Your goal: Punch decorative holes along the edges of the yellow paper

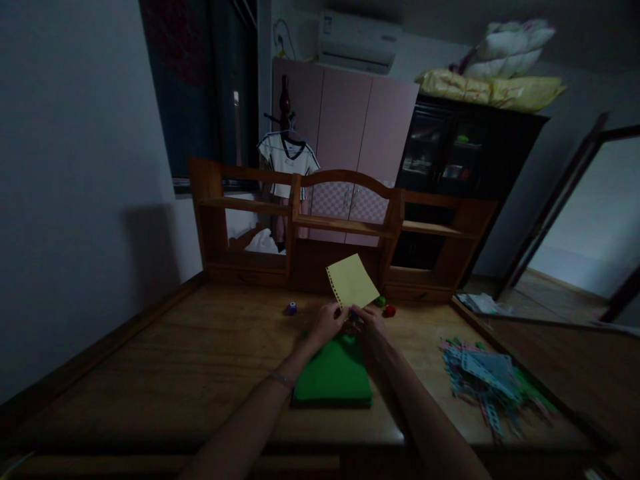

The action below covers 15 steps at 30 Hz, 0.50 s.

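A yellow sheet of paper [353,281], with a row of holes along its left edge, is tilted up above the desk. My left hand [327,323] is closed on the sheet's lower left corner. Close beside it, my right hand [371,325] is closed at the lower edge around a small dark blue-purple thing [353,311], mostly hidden by the fingers. Beneath both hands lies a flat green pad or folder [334,373]. Beyond them on the desk sit small purple [291,308], green [381,301] and red [390,311] objects, too small to name surely.
On the right of the wooden desk [225,347] lies a pile of pale blue, pink and green perforated pieces [487,377]. A low wooden shelf unit [345,228] stands along the back edge. A wall [90,200] borders the left side. The room is dim.
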Each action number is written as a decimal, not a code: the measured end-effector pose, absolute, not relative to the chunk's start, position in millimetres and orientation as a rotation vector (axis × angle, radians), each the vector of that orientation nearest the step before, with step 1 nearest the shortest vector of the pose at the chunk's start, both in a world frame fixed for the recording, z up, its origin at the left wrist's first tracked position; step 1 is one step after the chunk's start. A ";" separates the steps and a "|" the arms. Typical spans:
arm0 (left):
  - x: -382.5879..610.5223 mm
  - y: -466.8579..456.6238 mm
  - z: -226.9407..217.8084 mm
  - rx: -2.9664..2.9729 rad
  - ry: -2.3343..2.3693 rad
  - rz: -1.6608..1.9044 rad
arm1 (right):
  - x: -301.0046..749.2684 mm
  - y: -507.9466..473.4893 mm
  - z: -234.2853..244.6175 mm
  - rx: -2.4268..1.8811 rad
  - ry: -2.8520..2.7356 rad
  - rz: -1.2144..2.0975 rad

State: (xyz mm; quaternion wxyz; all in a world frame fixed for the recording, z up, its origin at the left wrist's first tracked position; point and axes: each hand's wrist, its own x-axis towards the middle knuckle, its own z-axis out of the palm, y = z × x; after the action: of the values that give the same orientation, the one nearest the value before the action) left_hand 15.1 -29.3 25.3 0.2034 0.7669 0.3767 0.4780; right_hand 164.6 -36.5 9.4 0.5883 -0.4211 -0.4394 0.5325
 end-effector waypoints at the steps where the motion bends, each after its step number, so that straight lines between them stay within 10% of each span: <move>1: 14.7 -29.2 25.6 2.130 1.046 1.336 | 164.1 -37.8 10.5 -0.990 -1.008 1.243; 15: 12.0 -23.5 20.5 2.010 1.097 1.315 | 162.1 -52.8 27.7 -1.014 -1.161 1.108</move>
State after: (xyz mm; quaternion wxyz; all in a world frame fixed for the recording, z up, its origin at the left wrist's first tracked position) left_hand 12.0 -23.5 20.5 0.2478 0.7376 0.4023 0.4824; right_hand 162.1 -52.8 27.7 0.5823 -0.4342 -0.4973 0.4744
